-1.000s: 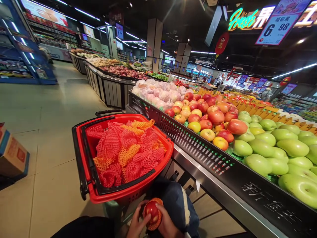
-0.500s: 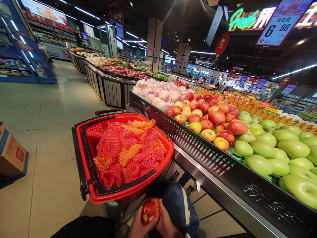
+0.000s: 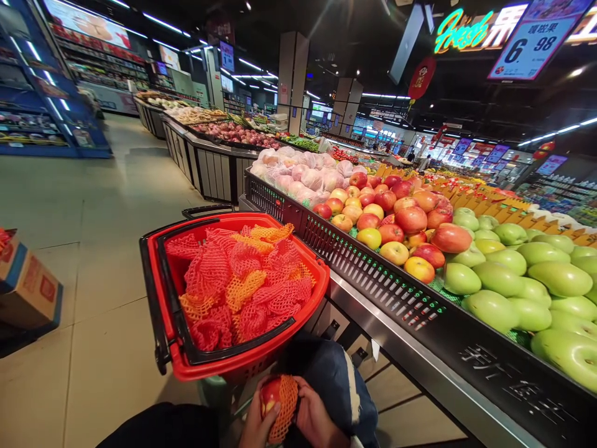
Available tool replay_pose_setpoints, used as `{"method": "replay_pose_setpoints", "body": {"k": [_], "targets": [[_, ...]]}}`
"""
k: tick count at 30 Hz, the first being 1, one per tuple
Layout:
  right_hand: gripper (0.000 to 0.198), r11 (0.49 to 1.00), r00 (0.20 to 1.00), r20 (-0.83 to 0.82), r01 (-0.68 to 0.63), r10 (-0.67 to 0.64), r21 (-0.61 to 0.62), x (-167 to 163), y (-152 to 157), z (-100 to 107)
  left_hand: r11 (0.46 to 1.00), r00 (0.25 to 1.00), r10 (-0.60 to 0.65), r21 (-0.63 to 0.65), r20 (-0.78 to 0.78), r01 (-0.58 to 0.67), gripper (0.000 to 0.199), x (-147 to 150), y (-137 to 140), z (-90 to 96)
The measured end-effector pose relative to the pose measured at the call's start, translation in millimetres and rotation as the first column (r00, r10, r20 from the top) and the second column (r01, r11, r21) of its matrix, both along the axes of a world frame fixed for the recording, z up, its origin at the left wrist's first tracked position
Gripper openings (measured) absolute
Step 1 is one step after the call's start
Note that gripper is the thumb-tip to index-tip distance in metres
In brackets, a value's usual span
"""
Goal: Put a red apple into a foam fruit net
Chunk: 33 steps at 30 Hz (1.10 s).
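Neon sign (image 3: 456, 30): "Fresh" | price board (image 3: 532, 46): "6.98" | both hands, left (image 3: 258, 426) and right (image 3: 316, 418), clasp netted apple (image 3: 276, 401)

Bright ceiling strip lights (image 3: 163, 23) and a glowing neon sign (image 3: 471, 31) far above the fingers (image 3: 273, 414) light the shop well, the ceiling stays dark, the fruit shines, and the picture's edges bend and stretch.
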State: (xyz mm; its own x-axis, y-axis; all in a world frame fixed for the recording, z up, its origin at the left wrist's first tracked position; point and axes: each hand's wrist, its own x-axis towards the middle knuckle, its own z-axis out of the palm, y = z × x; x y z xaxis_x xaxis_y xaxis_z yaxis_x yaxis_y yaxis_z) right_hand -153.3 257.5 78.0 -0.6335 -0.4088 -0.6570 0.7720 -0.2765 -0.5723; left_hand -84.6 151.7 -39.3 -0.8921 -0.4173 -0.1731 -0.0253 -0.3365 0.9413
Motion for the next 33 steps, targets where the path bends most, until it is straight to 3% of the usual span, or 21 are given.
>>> {"method": "replay_pose_setpoints", "body": {"k": [3, 4, 5, 7, 9, 11, 13, 15, 16, 20, 22, 24, 26, 27, 30, 33], "targets": [[0.088, 0.999, 0.999, 0.011, -0.052, 0.052, 0.011, 1.4, 2.7, 0.9, 1.000, 0.998, -0.001, 0.004, -0.064, 0.001, 0.069, 9.8, -1.9, -33.1], [0.091, 0.995, 0.996, 0.002, -0.094, 0.094, 0.017, 1.6, 3.6, 0.7, 0.999, 0.998, -0.033, -0.013, -0.059, 0.033, 0.074, 12.3, -3.9, -42.9], [0.092, 0.991, 0.991, -0.005, -0.133, 0.133, 0.023, 1.6, 4.2, 0.7, 0.987, 0.985, -0.160, -0.035, -0.070, 0.158, 0.071, 14.3, -5.8, -51.7], [0.091, 0.979, 0.979, -0.029, -0.202, 0.203, 0.025, 1.8, 4.8, 1.9, 0.975, 0.978, -0.202, -0.108, -0.055, 0.195, 0.071, 16.6, -7.7, -66.9], [0.094, 0.971, 0.970, -0.039, -0.237, 0.238, 0.028, 2.4, 4.0, 5.6, 0.982, 0.992, -0.106, -0.164, -0.068, 0.093, 0.069, 16.9, -5.8, -78.4], [0.102, 0.957, 0.959, -0.026, -0.281, 0.283, 0.070, 3.8, 2.0, 10.7, 0.982, 0.990, -0.114, -0.161, -0.077, 0.101, 0.075, 15.5, -1.8, -82.5], [0.115, 0.932, 0.943, 0.016, -0.332, 0.333, 0.143, 5.3, -0.4, 14.9, 0.980, 0.984, -0.140, -0.158, -0.114, 0.121, 0.072, 13.4, 1.2, -74.3], [0.124, 0.936, 0.953, 0.050, -0.302, 0.298, 0.182, 6.3, -2.4, 16.3, 0.971, 0.972, -0.175, -0.190, -0.159, 0.144, 0.067, 11.8, 1.5, -54.1], [0.126, 0.951, 0.969, 0.055, -0.247, 0.241, 0.185, 6.4, -3.1, 16.2, 0.974, 0.985, -0.104, -0.214, -0.138, 0.073, 0.058, 11.2, 0.6, -41.9], [0.134, 0.993, 0.993, 0.088, 0.066, -0.075, 0.098, 4.8, -5.7, 16.3, 0.923, 0.987, -0.029, -0.383, -0.158, -0.034, 0.046, 9.5, -8.2, -4.6], [0.126, 0.988, 0.978, 0.147, 0.142, -0.151, 0.067, 4.3, -6.8, 17.6, 0.848, 0.977, -0.053, -0.526, -0.204, -0.064, 0.045, 7.5, -14.6, 4.7], [0.111, 0.983, 0.973, 0.144, 0.176, -0.181, 0.050, 4.7, -7.4, 17.6, 0.726, 0.969, -0.050, -0.675, -0.243, -0.132, 0.041, 4.5, -20.7, 13.9], [0.103, 0.981, 0.976, 0.097, 0.192, -0.194, 0.023, 5.4, -7.4, 15.8, 0.625, 0.943, -0.035, -0.743, -0.332, -0.239, 0.024, 1.8, -25.0, 24.7], [0.105, 0.983, 0.980, 0.072, 0.183, -0.183, 0.005, 5.6, -7.5, 14.9, 0.612, 0.934, -0.040, -0.748, -0.354, -0.257, 0.020, 1.0, -26.2, 29.6], [0.135, 0.990, 0.989, 0.046, 0.141, -0.142, 0.023, 5.1, -8.7, 14.4, 0.659, 0.946, -0.018, -0.715, -0.325, -0.233, 0.019, 2.9, -25.6, 34.8], [0.151, 0.993, 0.996, 0.012, 0.092, -0.093, 0.076, 4.5, -9.5, 15.5, 0.797, 0.979, -0.009, -0.592, -0.203, -0.116, 0.032, 11.4, -18.8, 28.5]]}}
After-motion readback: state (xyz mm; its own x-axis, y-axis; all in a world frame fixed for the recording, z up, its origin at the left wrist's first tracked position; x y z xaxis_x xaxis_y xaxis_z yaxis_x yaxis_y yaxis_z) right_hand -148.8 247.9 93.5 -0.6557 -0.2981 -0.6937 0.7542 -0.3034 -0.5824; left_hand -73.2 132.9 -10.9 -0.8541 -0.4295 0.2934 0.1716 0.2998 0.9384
